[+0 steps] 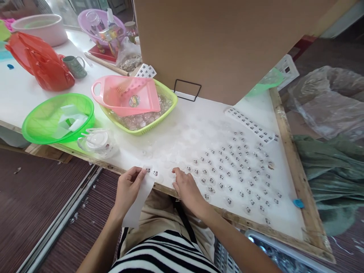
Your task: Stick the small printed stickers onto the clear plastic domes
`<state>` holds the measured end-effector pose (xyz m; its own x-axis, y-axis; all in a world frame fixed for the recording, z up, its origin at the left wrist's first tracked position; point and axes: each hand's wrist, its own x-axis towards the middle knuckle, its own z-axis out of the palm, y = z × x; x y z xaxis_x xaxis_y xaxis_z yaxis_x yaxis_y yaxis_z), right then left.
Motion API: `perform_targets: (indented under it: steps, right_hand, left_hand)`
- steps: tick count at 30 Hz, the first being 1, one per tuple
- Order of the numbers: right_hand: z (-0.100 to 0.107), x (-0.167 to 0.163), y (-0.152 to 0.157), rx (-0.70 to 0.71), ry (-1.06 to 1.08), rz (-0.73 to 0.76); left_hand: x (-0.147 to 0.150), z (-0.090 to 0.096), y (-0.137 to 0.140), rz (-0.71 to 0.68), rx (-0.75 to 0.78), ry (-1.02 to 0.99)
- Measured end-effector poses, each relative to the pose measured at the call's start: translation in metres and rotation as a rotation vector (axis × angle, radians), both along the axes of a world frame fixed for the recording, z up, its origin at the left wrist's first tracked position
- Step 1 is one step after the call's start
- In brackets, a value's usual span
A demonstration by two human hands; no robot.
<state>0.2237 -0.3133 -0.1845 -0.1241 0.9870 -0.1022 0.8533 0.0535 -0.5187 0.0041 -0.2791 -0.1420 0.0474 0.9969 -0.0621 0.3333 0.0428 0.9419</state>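
Note:
My left hand [129, 189] is closed, pinching a white sticker strip [142, 201] between thumb and fingers at the table's front edge. Two small dark printed stickers [155, 173] show at the strip's upper end. To the right, my right hand [187, 189] is over the edge with its index finger and thumb bent and slightly apart. Its fingertips are by a faint clear piece [170, 170] on the white tabletop; whether they touch it I cannot tell. Many clear round pieces [221, 185], each with a small dark print, lie spread to the right of that hand.
Beyond my hands stand a yellow-green basket [139, 132] of clear pieces with a pink tray [113, 108] on top, and a green bowl [34, 117]. A large cardboard box [213, 45] blocks the back. A sticker sheet [250, 125] lies near the right wooden rim [301, 189].

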Motion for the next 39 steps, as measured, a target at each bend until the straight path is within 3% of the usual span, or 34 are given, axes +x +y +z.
perform_targets:
  steps: [3,9,16,20,27,31,33,36,39]
  right_hand:
    - [0.003,0.006,0.003,0.06,-0.003,-0.033]
    - [0.011,0.016,0.024,0.068,0.247,-0.128]
    - [0.002,0.01,0.04,-0.173,0.365,-0.179]
    - [-0.002,0.006,0.042,-0.172,0.31,-0.178]
    - [-0.009,-0.004,0.04,-0.007,0.027,-0.069]
    - [-0.003,-0.007,0.039,0.073,-0.103,-0.08]
    - [0.006,-0.007,0.036,0.11,-0.027,-0.087]
    - [0.024,-0.009,0.027,0.136,0.315,-0.099]
    - [0.039,-0.014,0.018,0.069,0.583,-0.103]
  left_hand:
    - [-0.002,-0.001,-0.002,-0.006,0.005,0.004]
    - [-0.002,-0.004,-0.002,-0.014,0.003,-0.004]
    - [-0.003,-0.004,-0.003,-0.015,0.006,-0.006]
    - [-0.001,-0.003,-0.003,-0.01,-0.003,-0.013]
    - [0.004,-0.001,-0.001,-0.028,-0.007,-0.032]
    - [0.006,0.0,-0.003,-0.039,-0.021,-0.039]
    - [0.008,0.0,-0.004,-0.046,-0.03,-0.042]
    - [0.012,0.0,-0.007,-0.061,-0.045,-0.042]
    - [0.018,0.0,-0.008,-0.096,-0.049,-0.051]
